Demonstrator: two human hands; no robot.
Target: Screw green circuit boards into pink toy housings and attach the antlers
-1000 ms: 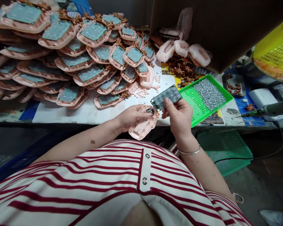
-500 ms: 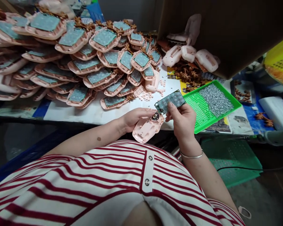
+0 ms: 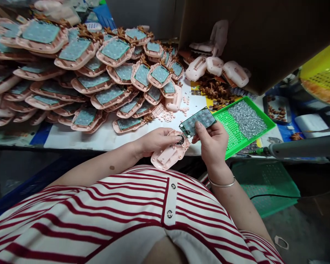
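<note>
My left hand (image 3: 158, 142) grips a pink plastic shell (image 3: 167, 157), its thumb resting on a round black speaker (image 3: 179, 139) at the shell's upper end. Between thumb and fingers, my right hand (image 3: 213, 141) holds a circuit board (image 3: 198, 121) with a grey-blue film. The board is tilted, its left end just above the speaker end of the shell. Several pink shells fitted with similar boards (image 3: 115, 49) are heaped beyond my left hand. Small pink parts (image 3: 166, 115) lie on the white sheet past the shell.
A green tray (image 3: 228, 132) of small metal pieces stands right of my right hand. Behind it are brown parts (image 3: 216, 90) and pink shells (image 3: 235, 73). A grey rod-like tool (image 3: 305, 146) juts in from the right. A green basket (image 3: 266, 187) sits lower.
My left thumb has moved down onto the speaker. The grey tool at the right reaches further left. The whole view has shifted slightly.
</note>
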